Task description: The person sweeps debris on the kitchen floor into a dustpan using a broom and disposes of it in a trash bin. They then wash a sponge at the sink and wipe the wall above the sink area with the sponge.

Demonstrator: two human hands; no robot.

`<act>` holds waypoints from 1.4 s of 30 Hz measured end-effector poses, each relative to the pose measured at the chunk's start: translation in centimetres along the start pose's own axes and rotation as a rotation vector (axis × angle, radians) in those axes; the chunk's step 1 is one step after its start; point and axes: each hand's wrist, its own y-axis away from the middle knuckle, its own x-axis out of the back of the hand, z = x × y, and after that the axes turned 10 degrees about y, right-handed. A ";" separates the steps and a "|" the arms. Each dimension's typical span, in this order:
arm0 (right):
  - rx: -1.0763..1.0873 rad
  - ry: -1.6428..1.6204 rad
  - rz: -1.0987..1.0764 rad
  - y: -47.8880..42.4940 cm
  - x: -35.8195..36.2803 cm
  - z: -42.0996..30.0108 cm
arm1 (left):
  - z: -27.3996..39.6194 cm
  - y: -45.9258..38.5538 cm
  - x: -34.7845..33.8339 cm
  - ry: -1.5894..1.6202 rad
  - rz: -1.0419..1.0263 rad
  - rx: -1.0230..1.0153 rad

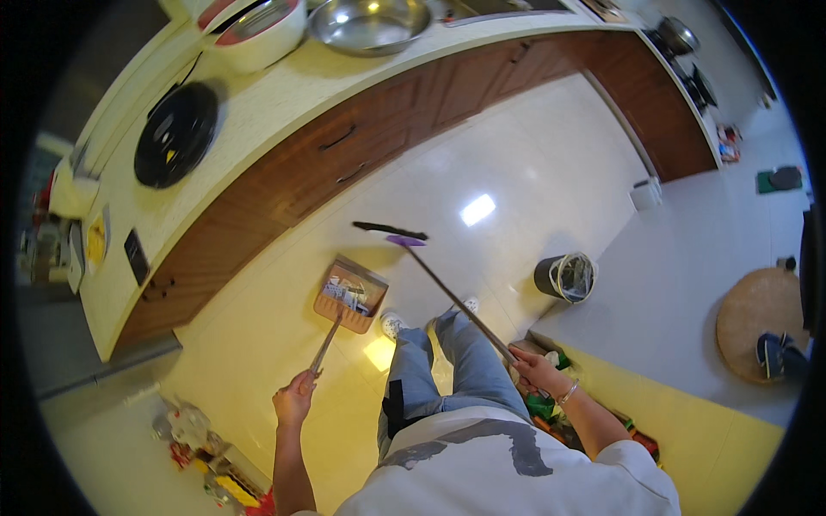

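Note:
My left hand [295, 395] is closed around the upper end of a dustpan's long handle. The pinkish-brown dustpan [358, 320] rests on the tiled floor, with white and grey scraps of litter [348, 295] inside. In my right hand [534, 371] is the long stick of a broom [448, 291], slanting away to the upper left. The broom's purple head with dark bristles [390, 230] is just beyond the dustpan, apart from it. Whether the bristles touch the floor I cannot tell.
A dark waste bin [550, 277] with a liner stands right of my feet. Wooden cabinets [387, 135] under a pale countertop [271, 109] run along the far side. Bags and packages [548, 406] lie beside my right leg, and more clutter [216, 461] is at lower left.

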 end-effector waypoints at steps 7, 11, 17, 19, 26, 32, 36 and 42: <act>0.021 -0.259 0.455 -8.6 5.3 8.4 | 7.7 -7.2 -1.1 -0.108 -0.178 -0.239; -0.068 -0.484 0.607 -16.0 10.8 11.0 | 12.8 -12.9 -3.7 -0.126 -0.329 -0.352; -0.314 -0.647 0.593 -25.5 11.7 13.4 | 16.5 -20.3 -8.6 -0.216 -0.433 -0.552; -0.330 -0.315 0.422 -25.1 5.8 12.8 | 17.7 -21.2 -9.3 -0.220 -0.455 -0.575; -0.260 -1.135 -0.156 -11.8 -0.2 6.0 | 17.6 -22.4 -9.3 -0.372 -0.459 -0.529; -0.214 -0.887 0.043 -2.6 4.2 8.4 | 18.3 -22.0 -9.6 -0.252 -0.468 -0.549; -0.291 -0.896 0.355 -4.6 4.6 12.8 | 18.9 -22.4 -10.1 -0.284 -0.502 -0.570; -0.352 -1.158 0.435 -14.0 4.2 14.8 | 21.1 -23.8 -10.9 -0.266 -0.521 -0.667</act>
